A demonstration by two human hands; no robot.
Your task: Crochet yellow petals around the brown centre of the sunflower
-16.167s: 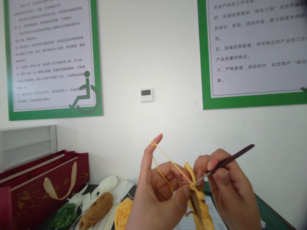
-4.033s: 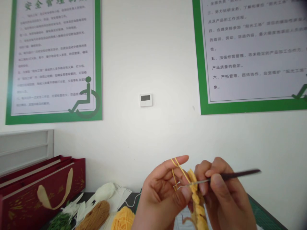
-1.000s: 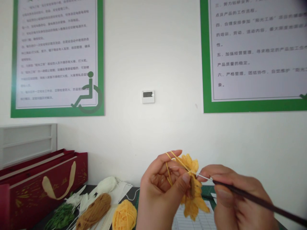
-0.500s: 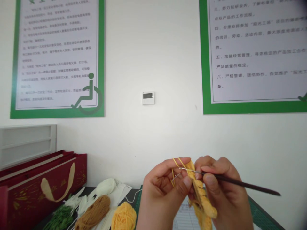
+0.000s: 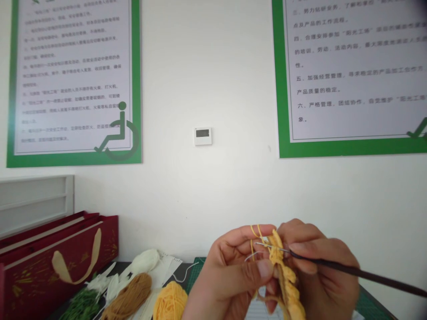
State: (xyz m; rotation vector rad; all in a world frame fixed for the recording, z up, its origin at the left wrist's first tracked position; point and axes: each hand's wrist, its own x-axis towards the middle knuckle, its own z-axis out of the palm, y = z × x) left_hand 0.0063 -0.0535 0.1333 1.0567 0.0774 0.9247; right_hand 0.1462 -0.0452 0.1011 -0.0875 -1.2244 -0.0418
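Observation:
My left hand (image 5: 230, 271) pinches a strip of yellow crochet work (image 5: 289, 284) between thumb and fingers, and yellow yarn loops over its raised index finger. In my right hand (image 5: 323, 266) is a crochet hook (image 5: 347, 268) with a dark handle, held like a pen. Its thin metal tip passes through the top of the crochet work and points left, close to the yarn strand. A thin pale thread (image 5: 252, 255) curves out beside the left fingers. The lower end of the crochet work runs out of the frame.
Left of my hands lie a yellow yarn ball (image 5: 171, 302), a brown skein (image 5: 130, 295), white yarn (image 5: 146, 261) and green yarn (image 5: 82, 303). Dark red gift bags (image 5: 60, 266) stand at the far left. A green cutting mat (image 5: 195, 272) and a printed sheet (image 5: 262, 309) lie beneath.
Both hands have shifted slightly right and down in view, with the crochet work turned more upright. The hook's handle now reaches farther right, and the right fingers have changed their hold.

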